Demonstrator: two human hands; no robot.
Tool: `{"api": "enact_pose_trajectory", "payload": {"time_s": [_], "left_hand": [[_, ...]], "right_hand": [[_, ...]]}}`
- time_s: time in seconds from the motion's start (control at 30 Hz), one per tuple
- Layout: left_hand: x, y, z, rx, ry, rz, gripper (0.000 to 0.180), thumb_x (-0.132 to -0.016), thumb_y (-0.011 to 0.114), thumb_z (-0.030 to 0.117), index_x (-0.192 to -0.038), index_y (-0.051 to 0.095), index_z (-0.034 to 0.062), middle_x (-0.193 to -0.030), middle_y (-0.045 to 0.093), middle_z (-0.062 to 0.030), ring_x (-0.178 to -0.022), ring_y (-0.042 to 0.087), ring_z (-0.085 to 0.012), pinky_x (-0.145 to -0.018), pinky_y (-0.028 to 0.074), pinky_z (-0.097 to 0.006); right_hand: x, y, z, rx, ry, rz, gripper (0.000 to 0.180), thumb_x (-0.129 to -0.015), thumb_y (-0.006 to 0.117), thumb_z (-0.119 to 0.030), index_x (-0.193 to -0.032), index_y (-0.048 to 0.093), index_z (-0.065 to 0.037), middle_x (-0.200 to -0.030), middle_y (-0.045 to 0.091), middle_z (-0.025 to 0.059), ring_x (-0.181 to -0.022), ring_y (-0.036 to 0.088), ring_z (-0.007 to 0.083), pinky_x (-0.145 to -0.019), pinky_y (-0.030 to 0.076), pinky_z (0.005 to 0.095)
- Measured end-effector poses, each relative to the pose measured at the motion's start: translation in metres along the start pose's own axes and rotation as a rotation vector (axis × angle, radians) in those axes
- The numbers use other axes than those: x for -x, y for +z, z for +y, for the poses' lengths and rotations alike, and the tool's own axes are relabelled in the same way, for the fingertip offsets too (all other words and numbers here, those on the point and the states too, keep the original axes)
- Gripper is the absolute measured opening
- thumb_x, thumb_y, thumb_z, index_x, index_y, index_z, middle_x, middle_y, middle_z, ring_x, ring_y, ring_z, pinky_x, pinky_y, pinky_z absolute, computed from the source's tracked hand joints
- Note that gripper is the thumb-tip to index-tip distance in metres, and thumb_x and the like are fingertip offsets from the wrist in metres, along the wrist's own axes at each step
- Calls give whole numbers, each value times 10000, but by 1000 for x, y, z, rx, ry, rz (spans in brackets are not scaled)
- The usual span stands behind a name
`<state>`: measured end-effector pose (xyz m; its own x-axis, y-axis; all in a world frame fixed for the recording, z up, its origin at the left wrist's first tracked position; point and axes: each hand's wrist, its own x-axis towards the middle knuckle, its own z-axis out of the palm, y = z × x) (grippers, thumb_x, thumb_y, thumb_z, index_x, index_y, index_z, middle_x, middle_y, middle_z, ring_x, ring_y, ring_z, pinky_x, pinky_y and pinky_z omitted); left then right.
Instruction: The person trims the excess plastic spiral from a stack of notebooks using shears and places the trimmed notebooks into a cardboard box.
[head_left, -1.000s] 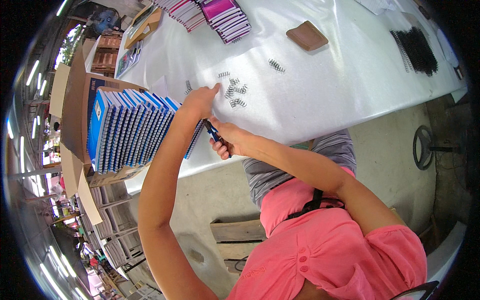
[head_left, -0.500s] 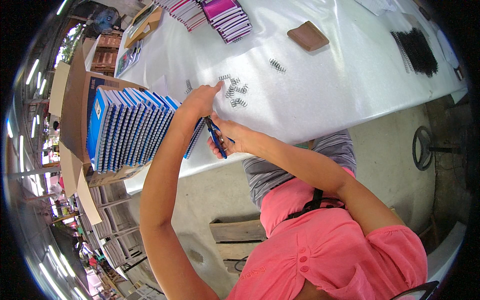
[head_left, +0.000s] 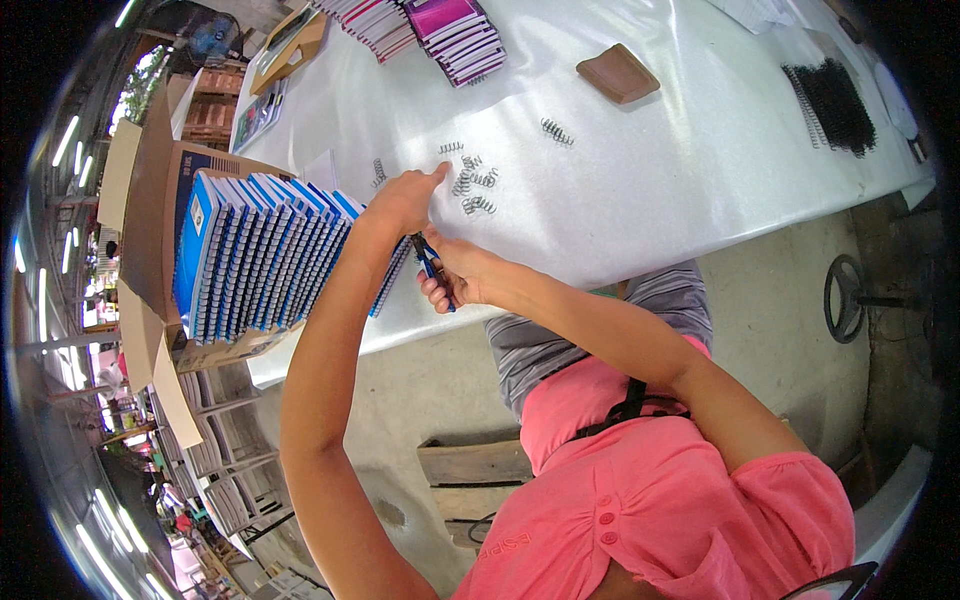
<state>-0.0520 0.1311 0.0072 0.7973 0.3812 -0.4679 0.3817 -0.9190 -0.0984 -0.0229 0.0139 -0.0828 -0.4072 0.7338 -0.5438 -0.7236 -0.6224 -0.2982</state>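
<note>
My left hand (head_left: 402,200) is closed at the upper end of a blue spiral notebook (head_left: 391,277), its index finger stretched out over the table and its other fingers mostly hidden. Just below it, my right hand (head_left: 458,272) grips blue-handled cutting pliers (head_left: 428,262), handles squeezed together. The pliers' tip meets the notebook's spine end under my left hand, where the exact contact is hidden. A short wire coil piece (head_left: 451,148) lies just beyond my index fingertip. Several more coil offcuts (head_left: 473,178) are clustered to the right of it.
A row of blue spiral notebooks (head_left: 262,262) stands at the left beside an open cardboard box (head_left: 150,215). Purple notebooks (head_left: 455,40) are stacked at the far side. A brown block-like object (head_left: 618,73) and a pile of black coils (head_left: 832,103) lie farther right on the white table (head_left: 690,165).
The pliers' handles have come together in my right hand. The coil piece by my left index fingertip has shifted slightly away from it. My left hand has barely moved.
</note>
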Motion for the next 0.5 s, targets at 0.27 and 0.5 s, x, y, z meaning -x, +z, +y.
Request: {"api": "enact_pose_trajectory", "payload": {"time_s": [0.27,0.5], "left_hand": [[3,18,-12,-3,-13,32,897,-651,712,-21,-1446,327,139,-1134,588,-192,-1062,586,-339,-897,487,-389],[-3,7,0,15,-38,2,1017,-602,710,-93,-1476,266,176,-1192,566,-208,-1046,573,-357,-922,471,-403]], "right_hand": [[17,21,13,39,28,73,765,-866,324,-736,-853,513,5,-788,546,136,-673,559,260,-610,512,417],[11,16,2,-52,101,52,834,-875,301,-728,-956,524,71,-824,546,153,-719,573,288,-683,526,474]]}}
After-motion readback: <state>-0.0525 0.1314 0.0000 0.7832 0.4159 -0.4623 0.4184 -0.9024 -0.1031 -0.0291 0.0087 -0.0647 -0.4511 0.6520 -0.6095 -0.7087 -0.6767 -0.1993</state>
